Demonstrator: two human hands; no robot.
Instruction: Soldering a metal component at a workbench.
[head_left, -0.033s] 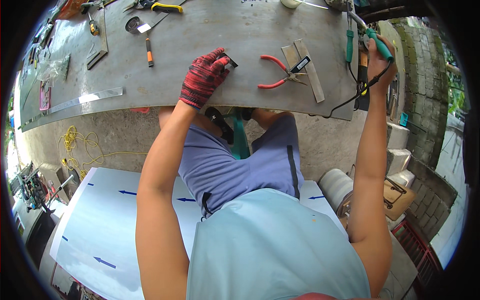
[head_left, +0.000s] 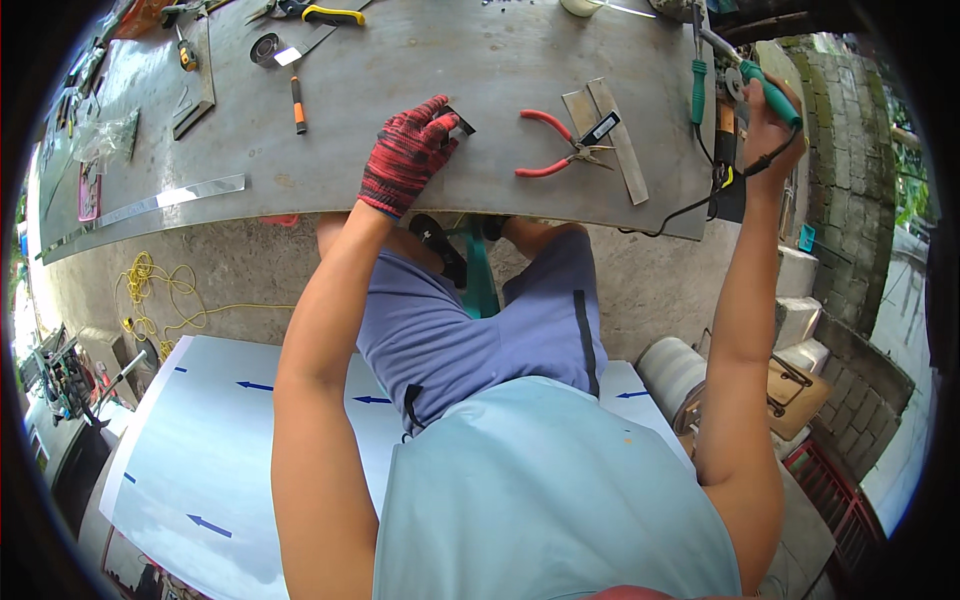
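Note:
My left hand point(head_left: 408, 155), in a red and black knit glove, rests on the metal table with its fingers closed on a small dark flat piece point(head_left: 462, 121) whose end sticks out. Bare, my right hand point(head_left: 778, 138) grips a soldering iron point(head_left: 772, 102) by its green handle, off the table's right edge. The iron's metal shaft points up and left; a black cord runs from the handle back to the table. Between the hands lie red-handled pliers point(head_left: 570, 150) and two flat metal strips point(head_left: 622, 145), with a small dark labelled bar point(head_left: 600, 130) across them.
A second green handle point(head_left: 698, 92) with a cord lies along the table's right edge. An orange-handled tool point(head_left: 298, 105), a tape roll point(head_left: 265, 48), yellow-handled snips point(head_left: 335, 15) and a steel ruler point(head_left: 175, 198) lie left. A white cup point(head_left: 580, 7) stands far back.
My right hand has shifted slightly right and down with the soldering iron, its handle tilting more. My left hand and the small dark piece have stayed in place.

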